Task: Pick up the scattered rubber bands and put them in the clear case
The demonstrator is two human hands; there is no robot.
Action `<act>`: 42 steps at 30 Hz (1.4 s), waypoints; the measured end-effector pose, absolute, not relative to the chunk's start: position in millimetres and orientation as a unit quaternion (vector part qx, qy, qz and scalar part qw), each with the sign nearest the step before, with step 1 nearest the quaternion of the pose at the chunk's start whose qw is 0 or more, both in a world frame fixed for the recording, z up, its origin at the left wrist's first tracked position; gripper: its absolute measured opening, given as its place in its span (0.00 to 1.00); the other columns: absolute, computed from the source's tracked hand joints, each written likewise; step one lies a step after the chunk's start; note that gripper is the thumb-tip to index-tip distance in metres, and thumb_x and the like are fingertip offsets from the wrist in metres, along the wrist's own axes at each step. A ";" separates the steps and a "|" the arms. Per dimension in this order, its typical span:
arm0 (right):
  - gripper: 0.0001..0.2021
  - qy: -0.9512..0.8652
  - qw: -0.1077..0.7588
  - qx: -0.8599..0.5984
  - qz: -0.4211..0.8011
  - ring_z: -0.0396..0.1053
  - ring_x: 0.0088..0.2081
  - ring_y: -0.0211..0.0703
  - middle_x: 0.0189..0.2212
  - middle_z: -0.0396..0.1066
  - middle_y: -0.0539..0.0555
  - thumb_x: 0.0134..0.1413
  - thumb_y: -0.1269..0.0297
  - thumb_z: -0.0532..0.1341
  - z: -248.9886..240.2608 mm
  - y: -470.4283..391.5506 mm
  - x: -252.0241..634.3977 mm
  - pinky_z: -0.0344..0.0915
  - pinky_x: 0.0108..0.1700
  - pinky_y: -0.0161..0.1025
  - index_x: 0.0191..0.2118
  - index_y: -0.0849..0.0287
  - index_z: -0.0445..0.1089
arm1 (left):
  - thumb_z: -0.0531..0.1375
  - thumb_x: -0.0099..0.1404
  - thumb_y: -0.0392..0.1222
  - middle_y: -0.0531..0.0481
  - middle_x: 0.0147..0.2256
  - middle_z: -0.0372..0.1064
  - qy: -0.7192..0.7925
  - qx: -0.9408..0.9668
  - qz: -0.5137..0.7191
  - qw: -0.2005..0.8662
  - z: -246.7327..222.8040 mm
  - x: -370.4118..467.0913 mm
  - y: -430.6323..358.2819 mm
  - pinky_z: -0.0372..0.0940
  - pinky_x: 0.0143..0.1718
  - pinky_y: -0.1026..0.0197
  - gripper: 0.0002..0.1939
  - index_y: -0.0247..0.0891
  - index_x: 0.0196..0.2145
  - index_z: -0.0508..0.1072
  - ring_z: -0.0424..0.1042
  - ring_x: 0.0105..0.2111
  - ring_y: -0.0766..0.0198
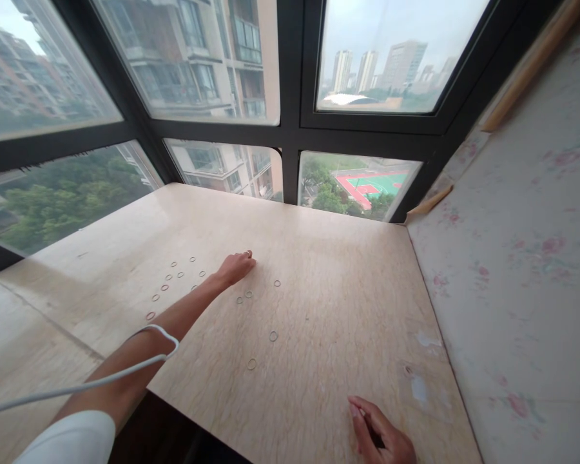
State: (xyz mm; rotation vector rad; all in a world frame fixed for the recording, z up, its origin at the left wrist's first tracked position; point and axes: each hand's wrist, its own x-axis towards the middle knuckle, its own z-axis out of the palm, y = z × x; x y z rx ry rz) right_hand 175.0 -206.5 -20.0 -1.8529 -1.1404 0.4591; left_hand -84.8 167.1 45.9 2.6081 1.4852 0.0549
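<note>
Stretched forward over the pale ledge, my left hand (236, 267) is closed, with a small thin ring (249, 254) showing at its fingertips. Several similar rings lie flat nearby: a reddish ring (165, 287) is among the scattered group left of my forearm. To the right of that hand are a pinkish ring (277, 283) and a greenish ring (240, 300). Closer to me lie a grey-green ring (273, 336) and a yellowish ring (252, 364). My right hand (384, 435) rests low at the right, thumb and fingers pinched together; what they hold is hidden.
Two clear plastic pouches (418, 390) with white patches lie near the flowered wall (526, 270). A white cable (77, 388) loops over my left forearm. Dark window frames (290, 129) border the marble-patterned ledge (343, 277). Its front edge drops off at lower left.
</note>
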 end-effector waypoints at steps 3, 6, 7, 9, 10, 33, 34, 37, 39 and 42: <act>0.21 -0.459 0.447 -0.742 0.197 0.68 0.16 0.37 0.18 0.72 0.51 0.53 0.44 0.57 -18.8 -206.3 174.7 0.67 0.21 0.28 0.33 0.55 0.79 | 0.51 0.64 0.35 0.41 0.40 0.70 0.472 0.880 0.005 0.059 43.3 -85.4 170.9 0.55 0.33 0.61 0.11 0.36 0.29 0.71 0.67 0.33 0.60; 0.22 -0.453 0.454 -0.740 0.202 0.69 0.17 0.38 0.18 0.72 0.51 0.54 0.43 0.57 -17.1 -205.8 173.9 0.67 0.21 0.28 0.33 0.56 0.79 | 0.52 0.62 0.32 0.41 0.38 0.70 0.450 0.891 0.001 0.054 46.0 -86.1 172.9 0.56 0.33 0.61 0.10 0.36 0.27 0.70 0.68 0.34 0.60; 0.22 -0.453 0.455 -0.740 0.203 0.70 0.17 0.38 0.18 0.73 0.51 0.54 0.43 0.57 -16.5 -205.8 173.8 0.67 0.21 0.28 0.33 0.56 0.79 | 0.52 0.62 0.32 0.42 0.38 0.70 0.444 0.894 0.003 0.053 48.2 -85.9 172.5 0.57 0.33 0.61 0.09 0.36 0.26 0.70 0.68 0.33 0.60; 0.22 -0.455 0.453 -0.738 0.206 0.71 0.18 0.39 0.19 0.73 0.52 0.54 0.44 0.57 -15.3 -205.7 174.4 0.68 0.22 0.28 0.34 0.57 0.79 | 0.53 0.62 0.34 0.43 0.38 0.69 0.435 0.899 0.009 0.047 53.6 -84.5 169.0 0.57 0.33 0.62 0.09 0.36 0.28 0.71 0.68 0.33 0.61; 0.21 -0.458 0.451 -0.738 0.206 0.71 0.19 0.40 0.19 0.74 0.53 0.55 0.45 0.57 -14.6 -205.8 175.1 0.69 0.23 0.29 0.34 0.57 0.79 | 0.52 0.63 0.35 0.43 0.39 0.69 0.431 0.901 0.018 0.043 56.5 -83.1 165.7 0.58 0.33 0.62 0.09 0.36 0.30 0.71 0.68 0.34 0.61; 0.13 -0.529 0.410 -0.719 0.185 0.74 0.25 0.39 0.24 0.77 0.51 0.61 0.60 0.54 5.5 -201.6 173.2 0.66 0.28 0.31 0.38 0.58 0.76 | 0.57 0.65 0.44 0.54 0.25 0.65 0.303 0.711 0.389 0.503 93.3 59.1 5.6 0.55 0.18 0.71 0.10 0.35 0.34 0.74 0.59 0.18 0.75; 0.13 -0.527 0.411 -0.720 0.188 0.74 0.25 0.39 0.24 0.77 0.51 0.60 0.61 0.55 6.2 -201.6 173.1 0.65 0.28 0.31 0.38 0.58 0.76 | 0.57 0.66 0.44 0.53 0.26 0.67 0.295 0.714 0.379 0.509 92.3 67.4 -0.7 0.56 0.18 0.71 0.10 0.35 0.34 0.74 0.59 0.18 0.75; 0.12 -0.519 0.414 -0.722 0.196 0.73 0.24 0.38 0.23 0.76 0.50 0.59 0.62 0.56 7.0 -201.6 172.4 0.64 0.28 0.32 0.39 0.57 0.76 | 0.57 0.66 0.45 0.50 0.30 0.69 0.253 0.759 0.330 0.502 87.2 92.4 -18.1 0.58 0.20 0.70 0.11 0.35 0.34 0.75 0.62 0.20 0.73; 0.11 -0.516 0.414 -0.723 0.201 0.72 0.23 0.38 0.22 0.75 0.49 0.59 0.63 0.56 6.8 -201.8 171.8 0.63 0.28 0.31 0.39 0.57 0.76 | 0.56 0.66 0.43 0.49 0.31 0.70 0.221 0.804 0.295 0.468 82.1 108.9 -28.9 0.60 0.24 0.69 0.10 0.36 0.35 0.75 0.64 0.23 0.71; 0.11 -0.511 0.415 -0.726 0.199 0.71 0.22 0.38 0.20 0.74 0.49 0.58 0.64 0.56 6.9 -201.7 171.3 0.62 0.28 0.31 0.38 0.57 0.76 | 0.55 0.67 0.39 0.49 0.33 0.72 0.182 0.859 0.249 0.408 73.1 131.8 -44.9 0.63 0.30 0.66 0.09 0.37 0.36 0.76 0.66 0.27 0.69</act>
